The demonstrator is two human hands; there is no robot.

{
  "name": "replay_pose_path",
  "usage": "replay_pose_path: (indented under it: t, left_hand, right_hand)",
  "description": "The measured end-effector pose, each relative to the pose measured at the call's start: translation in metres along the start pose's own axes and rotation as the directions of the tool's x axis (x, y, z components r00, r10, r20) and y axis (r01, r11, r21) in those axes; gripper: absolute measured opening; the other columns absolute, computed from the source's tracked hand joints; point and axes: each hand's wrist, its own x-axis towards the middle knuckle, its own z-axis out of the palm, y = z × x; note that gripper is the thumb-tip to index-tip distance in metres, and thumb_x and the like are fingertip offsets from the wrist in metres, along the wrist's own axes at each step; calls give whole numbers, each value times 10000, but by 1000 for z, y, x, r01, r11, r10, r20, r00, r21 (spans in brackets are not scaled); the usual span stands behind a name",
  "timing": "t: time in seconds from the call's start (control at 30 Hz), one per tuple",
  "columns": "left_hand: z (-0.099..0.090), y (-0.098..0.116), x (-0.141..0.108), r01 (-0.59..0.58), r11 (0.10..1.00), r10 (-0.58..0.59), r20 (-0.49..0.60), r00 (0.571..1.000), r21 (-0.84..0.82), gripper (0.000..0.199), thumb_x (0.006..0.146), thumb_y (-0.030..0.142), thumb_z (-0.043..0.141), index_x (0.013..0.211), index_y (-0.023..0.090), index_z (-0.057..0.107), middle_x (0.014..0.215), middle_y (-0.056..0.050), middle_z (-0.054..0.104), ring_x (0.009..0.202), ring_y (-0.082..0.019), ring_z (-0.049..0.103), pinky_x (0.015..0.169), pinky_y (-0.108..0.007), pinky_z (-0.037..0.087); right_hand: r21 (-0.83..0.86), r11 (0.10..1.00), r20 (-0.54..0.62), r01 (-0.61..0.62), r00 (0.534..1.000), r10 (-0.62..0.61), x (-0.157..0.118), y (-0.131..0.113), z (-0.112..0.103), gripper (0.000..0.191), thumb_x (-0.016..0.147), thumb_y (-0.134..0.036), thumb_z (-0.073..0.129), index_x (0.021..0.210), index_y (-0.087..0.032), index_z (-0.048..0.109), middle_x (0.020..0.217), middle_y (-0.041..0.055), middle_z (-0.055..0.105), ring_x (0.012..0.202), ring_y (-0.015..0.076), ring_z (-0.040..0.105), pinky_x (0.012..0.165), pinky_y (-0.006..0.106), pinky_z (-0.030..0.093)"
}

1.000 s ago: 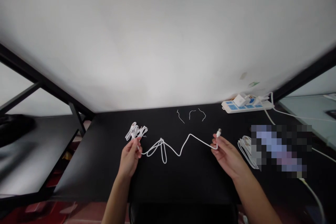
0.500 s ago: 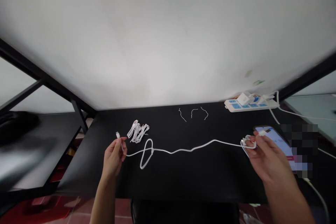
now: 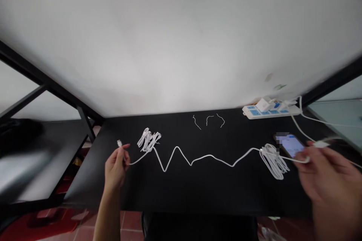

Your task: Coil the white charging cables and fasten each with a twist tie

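A white charging cable [image 3: 209, 155] stretches in zigzag bends across the black table between my hands. My left hand [image 3: 116, 163] is closed in a pinch around its small connector end, which points up. My right hand [image 3: 325, 169], somewhat blurred, is closed on the other end, with a white plug showing above the fingers. Beside my left hand lie coiled white cables [image 3: 149, 140]. Another coiled white cable bundle [image 3: 275, 162] rests near my right hand, and the stretched cable passes over its top. A lit phone [image 3: 291, 145] lies behind my right hand, partly covered by it.
At the back right stands a white power strip [image 3: 254, 113] with chargers plugged in and cords running right. Several thin white twist ties [image 3: 196, 122] lie at the table's rear. Black metal frame bars [image 3: 85, 122] rise at the left, and a pale wall [image 3: 169, 45] backs the table [image 3: 181, 192].
My right hand has moved right, pulling the cable longer; the small loop near my left hand has opened into bends. The right-hand bundle now rests apart from my fingers. My left hand shifted slightly left.
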Motion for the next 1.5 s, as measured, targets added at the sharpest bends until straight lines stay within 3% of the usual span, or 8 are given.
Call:
replay_pose_path:
  t: [0.07, 0.13, 0.33, 0.47, 0.6, 0.87, 1.27, 1.5]
  left_hand:
    - [22, 6, -13, -7, 999, 2, 135, 991, 35, 426, 906, 534, 645, 1099, 157, 688, 664, 47, 530, 488, -60, 430, 411, -159, 334]
    - [48, 10, -26, -30, 996, 6, 278, 960, 80, 404, 934, 517, 614, 1075, 146, 688, 660, 33, 560, 494, -68, 461, 434, -171, 377]
    - [130, -13, -56, 26, 995, -79, 616, 784, 94, 458, 947, 543, 566, 1066, 121, 697, 781, -53, 671, 576, -114, 603, 498, -217, 504]
    - [155, -38, -62, 132, 985, -174, 661, 730, 114, 504, 931, 570, 565, 1093, 107, 681, 927, -109, 700, 683, -162, 684, 490, -231, 553]
    - [156, -44, -62, 164, 976, -216, 693, 688, 141, 545, 913, 580, 589, 1169, 103, 657, 928, -102, 706, 627, -141, 679, 472, -226, 560]
    - [170, -42, -70, 263, 955, -275, 737, 618, 136, 589, 928, 646, 515, 1206, 131, 580, 646, -3, 645, 435, -108, 587, 377, -196, 496]
    - [170, -46, -69, 242, 963, -246, 739, 627, 115, 553, 932, 617, 525, 1177, 125, 589, 693, -5, 631, 462, -105, 590, 356, -177, 468]
    - [167, -46, -68, 241, 968, -204, 757, 620, 63, 476, 912, 534, 619, 1205, 160, 587, 852, -16, 606, 550, -101, 620, 413, -201, 529]
  right_hand:
    - [-38, 994, 67, -99, 993, 102, -24, 0, 21, 470, 486, -433, 978, 798, -206, 708, 699, 24, 625, 536, 126, 565, 428, 266, 439]
    - [-142, 981, 286, -131, 943, 167, -51, 4, 43, 389, 624, -451, 912, 848, -208, 708, 684, 19, 653, 510, 123, 565, 422, 252, 428]
    - [-238, 951, 718, -197, 624, 310, -114, 36, 101, 285, 849, -469, 740, 953, -204, 714, 679, 16, 677, 582, 159, 637, 585, 295, 538]
    - [-292, 917, 757, -271, 521, 395, -123, 62, 120, 338, 848, -503, 728, 967, -187, 719, 744, 36, 708, 615, 163, 652, 610, 299, 549]
    - [-335, 891, 741, -306, 499, 450, -121, 75, 122, 390, 834, -524, 731, 995, -169, 727, 768, 49, 723, 606, 162, 657, 610, 300, 551]
    - [-315, 876, 740, -366, 483, 468, -118, 70, 123, 395, 813, -522, 758, 973, -161, 743, 738, 37, 703, 623, 169, 662, 611, 306, 562]
    - [-281, 872, 759, -400, 463, 457, -117, 73, 121, 408, 823, -488, 762, 1062, -159, 724, 791, 43, 716, 681, 170, 675, 644, 308, 568]
    - [-206, 915, 814, -346, 458, 357, -118, 74, 118, 310, 869, -446, 726, 1093, -234, 690, 934, 37, 698, 824, 189, 675, 702, 314, 572]
